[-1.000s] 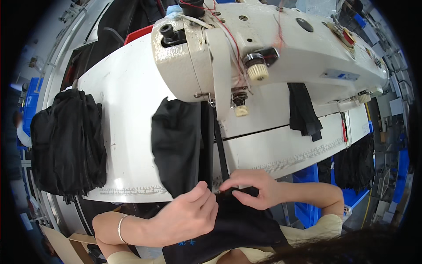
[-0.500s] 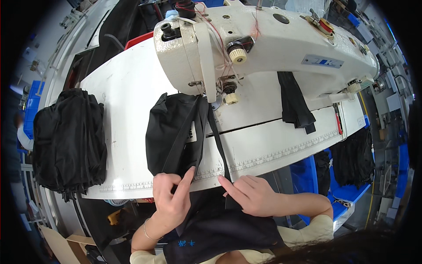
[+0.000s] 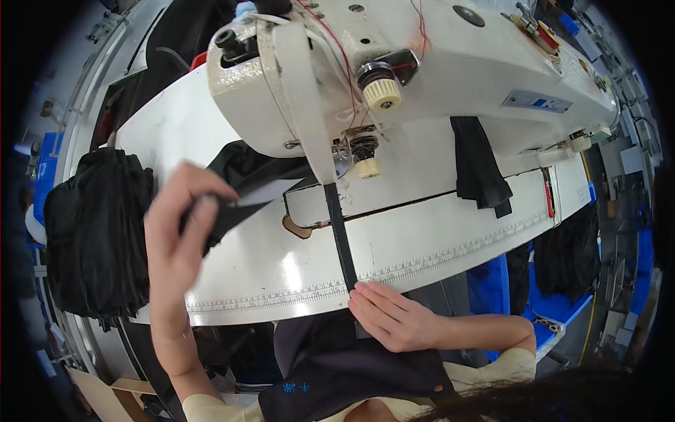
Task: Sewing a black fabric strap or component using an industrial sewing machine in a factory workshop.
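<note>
My left hand (image 3: pixel 176 239), blurred, grips a folded piece of black fabric (image 3: pixel 228 165) with a white patch showing, lifted left of the needle area of a white sewing machine (image 3: pixel 422 91). A narrow black strip (image 3: pixel 337 228) runs from beneath the presser area toward me. My right hand (image 3: pixel 394 320) has its fingers together on that strip at the ruled front edge of the white table (image 3: pixel 429 260). Another folded black piece (image 3: pixel 477 169) lies under the machine arm.
A thick stack of black fabric pieces (image 3: pixel 95 235) sits at the table's left end. A blue bin (image 3: pixel 485 281) and hanging black pieces (image 3: pixel 566 260) are below the right edge. A red tool (image 3: pixel 549 197) is at the table's right. A cardboard piece (image 3: pixel 88 383) stands lower left.
My left hand has swung up and leftward with the fabric, folding it away from the strip and exposing more table. My right hand stays on the strip, which now lies straighter.
</note>
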`<state>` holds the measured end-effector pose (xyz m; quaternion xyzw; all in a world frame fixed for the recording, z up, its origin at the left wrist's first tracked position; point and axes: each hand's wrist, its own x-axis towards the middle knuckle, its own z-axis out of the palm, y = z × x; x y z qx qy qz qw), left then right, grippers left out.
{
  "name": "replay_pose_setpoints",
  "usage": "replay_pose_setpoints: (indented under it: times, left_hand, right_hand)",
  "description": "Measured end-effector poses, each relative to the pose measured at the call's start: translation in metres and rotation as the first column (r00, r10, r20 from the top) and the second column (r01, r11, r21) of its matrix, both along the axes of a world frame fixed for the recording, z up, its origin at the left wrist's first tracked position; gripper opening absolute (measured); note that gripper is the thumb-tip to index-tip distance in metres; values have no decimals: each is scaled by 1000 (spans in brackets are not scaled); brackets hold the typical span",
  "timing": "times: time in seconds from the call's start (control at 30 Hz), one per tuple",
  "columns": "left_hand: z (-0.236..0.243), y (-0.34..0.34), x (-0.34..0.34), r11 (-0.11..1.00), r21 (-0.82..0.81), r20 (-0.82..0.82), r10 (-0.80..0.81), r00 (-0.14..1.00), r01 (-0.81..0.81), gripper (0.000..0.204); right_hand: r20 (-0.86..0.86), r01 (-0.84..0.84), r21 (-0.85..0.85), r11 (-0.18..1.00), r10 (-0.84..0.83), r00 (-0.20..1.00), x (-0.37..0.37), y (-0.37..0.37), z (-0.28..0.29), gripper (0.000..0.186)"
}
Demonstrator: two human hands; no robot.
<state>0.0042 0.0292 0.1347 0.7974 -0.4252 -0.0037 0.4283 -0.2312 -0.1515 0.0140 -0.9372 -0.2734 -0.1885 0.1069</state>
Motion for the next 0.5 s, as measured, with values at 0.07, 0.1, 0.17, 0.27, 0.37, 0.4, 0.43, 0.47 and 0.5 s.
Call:
replay_pose_setpoints:
  times: [0.07, 0.1, 0.17, 0.27, 0.37, 0.4, 0.43, 0.47, 0.5]
  left_hand:
    - [-14, 11, -43, 960, 179, 185, -247, 951, 215, 23]
    - [-30, 12, -65, 918, 282, 372, -374, 850, 280, 28]
    - [-63, 11, -98, 880, 408, 564, -452, 691, 242, 27]
    - [-98, 8, -117, 923, 337, 597, -362, 716, 187, 26]
    - [-110, 7, -119, 937, 306, 592, -325, 738, 167, 27]
    - [-110, 7, -119, 939, 302, 585, -320, 745, 166, 27]
    - [-109, 7, -119, 939, 294, 594, -324, 736, 176, 27]
    - [-108, 8, -119, 940, 295, 570, -316, 758, 170, 28]
    - [-107, 8, -119, 940, 291, 560, -317, 766, 177, 29]
  right_hand:
    - [-33, 15, 98, 995, -11, 999, 0, -1, -2, 34]
    - [-9, 14, 119, 993, -13, 1000, 0, -1, -2, 34]
    - [5, 26, 170, 985, -27, 1000, -1, -3, -2, 34]
    - [6, 36, 94, 995, -37, 999, -4, -4, -1, 26]
    - [9, 33, 71, 997, -33, 999, -4, -4, 0, 22]
    - [4, 32, 73, 997, -32, 999, -3, -4, 1, 21]
    - [12, 25, 68, 997, -26, 1000, -2, -3, 1, 21]
    - [14, 24, 66, 998, -25, 1000, -1, -3, 2, 21]
    - [11, 32, 62, 998, -32, 999, 0, -3, 2, 21]
